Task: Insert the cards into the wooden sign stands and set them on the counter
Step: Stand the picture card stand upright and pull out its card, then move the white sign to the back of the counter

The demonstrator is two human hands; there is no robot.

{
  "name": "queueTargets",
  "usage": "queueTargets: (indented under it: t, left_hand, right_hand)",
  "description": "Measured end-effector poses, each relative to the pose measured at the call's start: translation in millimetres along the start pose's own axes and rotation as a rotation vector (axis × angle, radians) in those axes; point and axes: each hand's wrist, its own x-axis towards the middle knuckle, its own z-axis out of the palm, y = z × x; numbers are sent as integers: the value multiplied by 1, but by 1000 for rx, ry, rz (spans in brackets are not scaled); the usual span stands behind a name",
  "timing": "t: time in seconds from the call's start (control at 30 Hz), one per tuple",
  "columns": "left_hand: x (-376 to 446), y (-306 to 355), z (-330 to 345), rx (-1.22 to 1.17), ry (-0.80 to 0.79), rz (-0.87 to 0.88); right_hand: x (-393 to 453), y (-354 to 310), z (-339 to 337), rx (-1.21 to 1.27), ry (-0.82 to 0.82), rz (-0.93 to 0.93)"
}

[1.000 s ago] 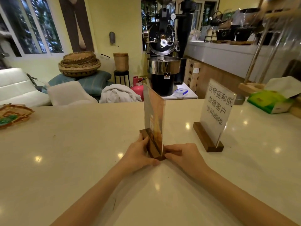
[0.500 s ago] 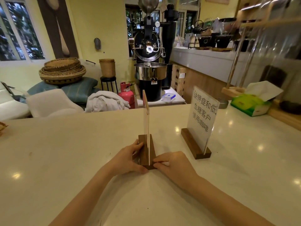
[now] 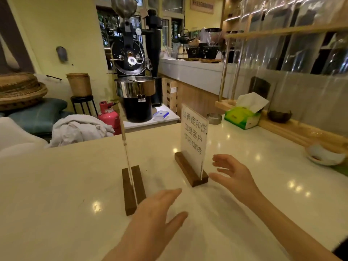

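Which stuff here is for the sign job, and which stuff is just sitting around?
For the job:
- edge-on sign stand
- sign stand with writing
- counter
- left hand and right hand, both open and holding nothing

Just lying about:
- green tissue box
- metal ashtray
- coffee roaster
- pink gas bottle

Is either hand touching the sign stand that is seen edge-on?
No, the left hand and the right hand are both open and clear of the edge-on sign stand.
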Motion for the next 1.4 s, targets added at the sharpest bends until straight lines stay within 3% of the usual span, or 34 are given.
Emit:
queueTargets:
  t: [0.1,0.3,0.47,0.77,1.2,1.4]
  left_hand:
    - [35,-8,28,-49,-118,-273]
    - [71,-17,59,-42,-131,-363]
    - [92,-19,81,-265,-17,-333]
    - [132,-9,111,-177,2,-242]
    - [227,51,194,-231,-78,-133]
    - [268,81,230,-205,-122,-80]
  right_hand:
    - [6,17,4,-9,-138,86]
    - [17,18,16,-138,-313,18]
    - [25,30,18,-146,-320,-79]
    - [53,56,-14,-137,-326,-135]
    - [95,102,-124,-269,-224,94]
    - [115,107,-174,-153,-34,117]
